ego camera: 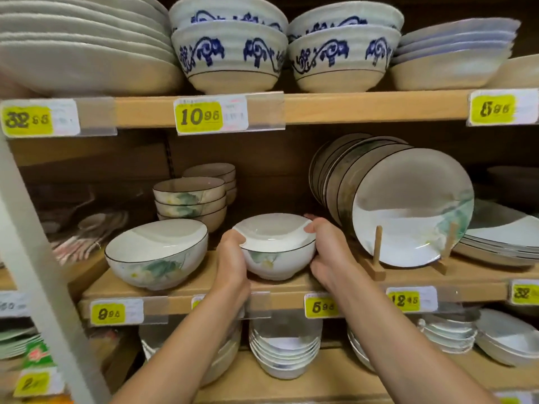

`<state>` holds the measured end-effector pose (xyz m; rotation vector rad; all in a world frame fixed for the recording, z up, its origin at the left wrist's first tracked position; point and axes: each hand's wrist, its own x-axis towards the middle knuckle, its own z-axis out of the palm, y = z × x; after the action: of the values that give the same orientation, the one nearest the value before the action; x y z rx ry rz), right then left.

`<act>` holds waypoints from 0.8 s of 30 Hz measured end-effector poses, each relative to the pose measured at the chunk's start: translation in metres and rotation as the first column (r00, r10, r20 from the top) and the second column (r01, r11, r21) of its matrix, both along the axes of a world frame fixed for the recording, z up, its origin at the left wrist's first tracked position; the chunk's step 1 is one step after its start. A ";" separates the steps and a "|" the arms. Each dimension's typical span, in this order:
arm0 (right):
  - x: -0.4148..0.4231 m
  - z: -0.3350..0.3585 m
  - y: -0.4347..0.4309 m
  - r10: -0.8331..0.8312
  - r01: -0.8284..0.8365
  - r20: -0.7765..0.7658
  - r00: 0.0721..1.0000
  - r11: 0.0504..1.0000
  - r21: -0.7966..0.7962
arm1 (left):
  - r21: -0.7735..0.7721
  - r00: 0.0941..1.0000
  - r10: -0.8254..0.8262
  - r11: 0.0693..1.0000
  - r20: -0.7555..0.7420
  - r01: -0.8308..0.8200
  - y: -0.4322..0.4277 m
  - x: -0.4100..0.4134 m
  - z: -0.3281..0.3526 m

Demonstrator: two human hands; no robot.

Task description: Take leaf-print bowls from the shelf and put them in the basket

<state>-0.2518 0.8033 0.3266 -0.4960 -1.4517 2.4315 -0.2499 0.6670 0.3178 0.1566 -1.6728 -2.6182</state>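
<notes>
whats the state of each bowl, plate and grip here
small leaf-print bowl, upright on the middle shelf, held on both sides
left grip, curled round its left side
right grip, curled round its right side, thumb over rim
large leaf-print bowl, upright on shelf, untouched
plates, on edge in a wooden rack

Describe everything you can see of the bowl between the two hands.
The bowl is small, white and glossy, like glazed ceramic, with a thin dark rim line, a green and yellow leaf print on its side and a narrow foot. It is upright and empty, at the front of the middle shelf. The left hand grips its left side, the right hand its right.
</notes>
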 end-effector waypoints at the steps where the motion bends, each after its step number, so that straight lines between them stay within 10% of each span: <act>1: -0.001 -0.003 0.002 0.021 -0.021 -0.002 1.000 1.000 0.018 | 0.000 1.000 -0.012 1.000 0.000 0.012 -0.001 -0.001 -0.001; 12: -0.031 0.016 0.033 0.359 -0.360 0.036 0.933 0.924 0.131 | -0.115 0.996 0.061 0.991 -0.062 -0.068 0.018 0.036 -0.016; 24: -0.027 0.006 0.025 0.237 -0.233 0.019 0.971 0.933 0.274 | 0.041 0.995 0.097 0.994 0.034 -0.099 -0.002 0.006 -0.003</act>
<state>-0.2783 0.8281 0.3323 -0.2543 -1.9020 2.3393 -0.2443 0.6646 0.3150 0.2755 -1.5769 -2.5934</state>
